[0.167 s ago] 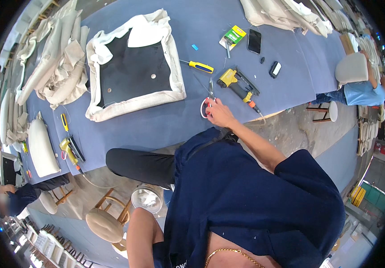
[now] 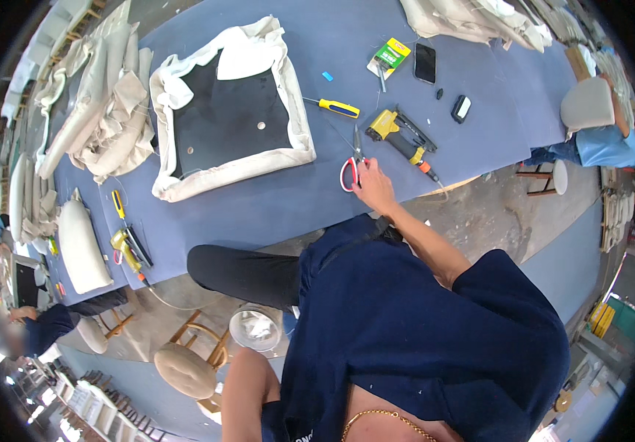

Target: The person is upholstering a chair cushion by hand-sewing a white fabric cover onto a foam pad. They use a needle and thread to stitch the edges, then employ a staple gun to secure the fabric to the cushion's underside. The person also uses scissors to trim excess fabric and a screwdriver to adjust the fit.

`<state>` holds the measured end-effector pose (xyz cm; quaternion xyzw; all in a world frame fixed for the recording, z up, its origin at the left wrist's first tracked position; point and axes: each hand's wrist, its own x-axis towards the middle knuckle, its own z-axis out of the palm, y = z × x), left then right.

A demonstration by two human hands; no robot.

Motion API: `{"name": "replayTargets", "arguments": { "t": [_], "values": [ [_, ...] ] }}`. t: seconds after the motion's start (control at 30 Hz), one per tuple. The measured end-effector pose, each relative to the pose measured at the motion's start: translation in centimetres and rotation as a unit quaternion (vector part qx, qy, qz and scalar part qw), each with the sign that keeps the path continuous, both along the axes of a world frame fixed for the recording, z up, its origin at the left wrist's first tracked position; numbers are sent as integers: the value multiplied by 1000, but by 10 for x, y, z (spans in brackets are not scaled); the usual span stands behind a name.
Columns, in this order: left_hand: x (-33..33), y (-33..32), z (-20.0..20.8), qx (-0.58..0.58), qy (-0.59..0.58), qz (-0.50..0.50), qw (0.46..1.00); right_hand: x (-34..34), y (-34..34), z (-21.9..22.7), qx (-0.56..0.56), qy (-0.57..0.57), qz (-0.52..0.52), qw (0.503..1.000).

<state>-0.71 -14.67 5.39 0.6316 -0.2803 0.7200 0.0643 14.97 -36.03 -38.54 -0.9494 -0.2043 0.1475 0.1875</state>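
My right hand (image 2: 375, 186) is at the near edge of the blue-covered table, its fingers closed on the handles of a pair of scissors (image 2: 351, 174) with red and white grips. The blades point away from me. Just right of them lies a yellow and black staple gun (image 2: 398, 134) with an air hose. A yellow-handled screwdriver (image 2: 338, 108) rests beyond the scissors. To the left lies a chair seat (image 2: 236, 167), underside up, with pale fabric folded around its edges and a black middle. My left arm bends at the lower edge; its hand is out of sight.
Beyond the tools are a green and yellow packet (image 2: 391, 55), a phone (image 2: 425, 63) and a small black-and-white device (image 2: 461, 108). Piled pale covers (image 2: 104, 110) fill the left side. A stool (image 2: 185, 368) and a bucket (image 2: 255, 328) stand below the table. Co-workers sit at both sides.
The whole view has shifted slightly, with things now a little farther right. My right hand stays on the scissors, which keep their place beside the staple gun.
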Motion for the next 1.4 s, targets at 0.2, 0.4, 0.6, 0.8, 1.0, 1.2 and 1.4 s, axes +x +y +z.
{"name": "replayTargets", "arguments": {
  "t": [0.2,0.4,0.6,0.8,1.0,1.2,1.4],
  "values": [
    [62,49,-119,-295,444,-47,845,16,14,-7,-47,71,-62,994],
    [136,34,-331,-302,740,71,597,29,-12,21,398,455,-206,769],
    [162,0,-402,-121,742,279,597,-25,-38,31,555,540,-237,587],
    [162,27,-436,-109,771,287,558,-70,-32,24,511,548,-236,618],
    [83,62,-452,-158,736,197,628,-95,-8,14,549,535,-153,624],
    [35,79,-430,-348,807,101,466,-117,28,-10,481,589,-103,641],
    [33,77,-425,-362,799,104,469,-128,61,-9,451,707,-34,543]
  ]
}}
